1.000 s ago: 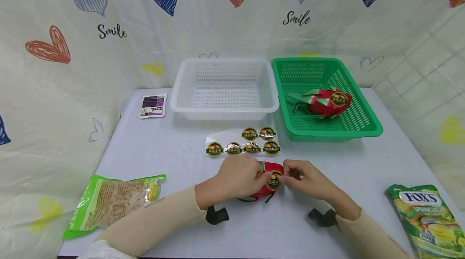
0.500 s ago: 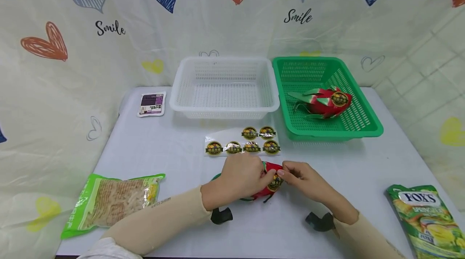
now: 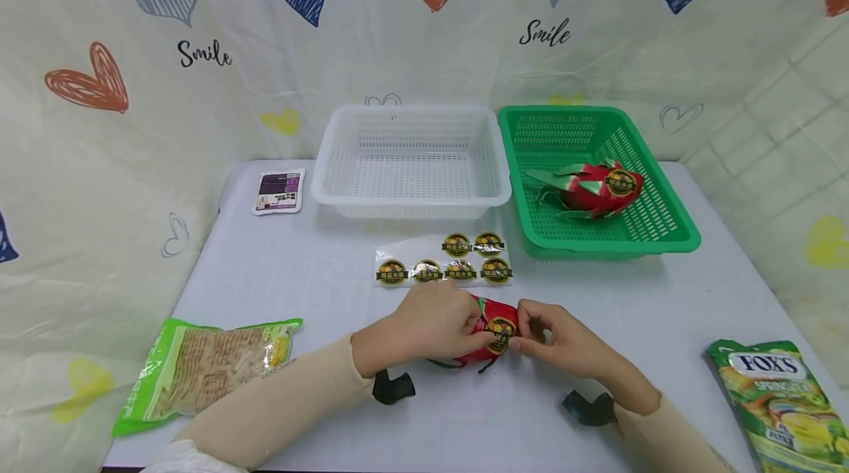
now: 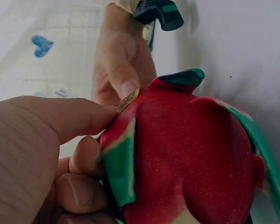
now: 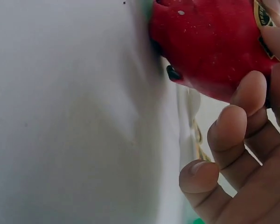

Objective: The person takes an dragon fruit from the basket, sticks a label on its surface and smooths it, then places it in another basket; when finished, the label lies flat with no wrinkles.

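Note:
A red dragon fruit (image 3: 496, 308) with green-tipped scales lies on the table between both hands. My left hand (image 3: 434, 322) grips it from the left, fingers behind it and thumb on a round black-and-gold sticker (image 3: 502, 328). My right hand (image 3: 564, 340) holds the fruit's right end, its thumb at the sticker's edge. The left wrist view has the dragon fruit (image 4: 191, 149) close up, with the sticker (image 4: 127, 100) edge-on between the two thumbs. In the right wrist view, curled fingertips touch the underside of the fruit (image 5: 210, 42); the sticker (image 5: 263, 16) shows partly.
A sheet of several stickers (image 3: 424, 271) lies behind the hands. At the back stand a white basket (image 3: 411, 209) and a green basket (image 3: 610, 246) holding another stickered dragon fruit (image 3: 590, 193). Packets lie around: a small purple-white one (image 3: 278, 191), a green-edged bag (image 3: 212, 370), a FOX'S bag (image 3: 779, 407).
The right thumb has shifted lower along the sticker's edge, and the left thumb now lies lower across it. More of the sticker's face shows. The fruit stays in about the same place.

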`<state>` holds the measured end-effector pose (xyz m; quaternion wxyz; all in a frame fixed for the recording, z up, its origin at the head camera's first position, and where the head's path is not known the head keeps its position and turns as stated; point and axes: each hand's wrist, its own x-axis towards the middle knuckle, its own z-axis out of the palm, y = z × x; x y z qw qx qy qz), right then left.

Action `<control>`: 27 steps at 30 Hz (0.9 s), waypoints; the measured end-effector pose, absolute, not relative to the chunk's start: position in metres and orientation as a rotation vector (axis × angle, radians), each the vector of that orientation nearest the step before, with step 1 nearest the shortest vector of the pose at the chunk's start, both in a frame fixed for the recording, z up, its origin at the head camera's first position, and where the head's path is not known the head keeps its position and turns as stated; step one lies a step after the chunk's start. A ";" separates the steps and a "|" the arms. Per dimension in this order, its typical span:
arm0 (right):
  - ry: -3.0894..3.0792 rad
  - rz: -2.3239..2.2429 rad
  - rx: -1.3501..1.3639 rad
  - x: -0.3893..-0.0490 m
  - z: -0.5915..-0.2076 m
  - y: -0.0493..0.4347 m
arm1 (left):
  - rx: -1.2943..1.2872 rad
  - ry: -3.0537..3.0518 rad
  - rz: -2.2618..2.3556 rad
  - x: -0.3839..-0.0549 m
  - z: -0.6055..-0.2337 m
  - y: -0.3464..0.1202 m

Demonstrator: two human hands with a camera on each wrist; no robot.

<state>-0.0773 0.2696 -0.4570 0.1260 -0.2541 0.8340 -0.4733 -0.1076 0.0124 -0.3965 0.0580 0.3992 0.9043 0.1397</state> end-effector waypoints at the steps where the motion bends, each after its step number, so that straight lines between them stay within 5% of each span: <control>1: 2.431 -1.381 -0.747 -0.077 -0.458 0.270 | 1.208 2.722 0.427 -0.109 -0.396 0.012; 13: 2.648 -1.414 -0.847 -0.074 -0.455 0.263 | 1.281 2.419 0.530 -0.130 -0.387 0.003; 19: 2.957 -1.182 -0.780 -0.065 -0.443 0.239 | 1.221 2.270 0.705 -0.176 -0.355 -0.004; 27: 3.159 -0.810 -0.680 -0.052 -0.439 0.197 | 0.830 2.566 1.024 -0.250 -0.349 0.027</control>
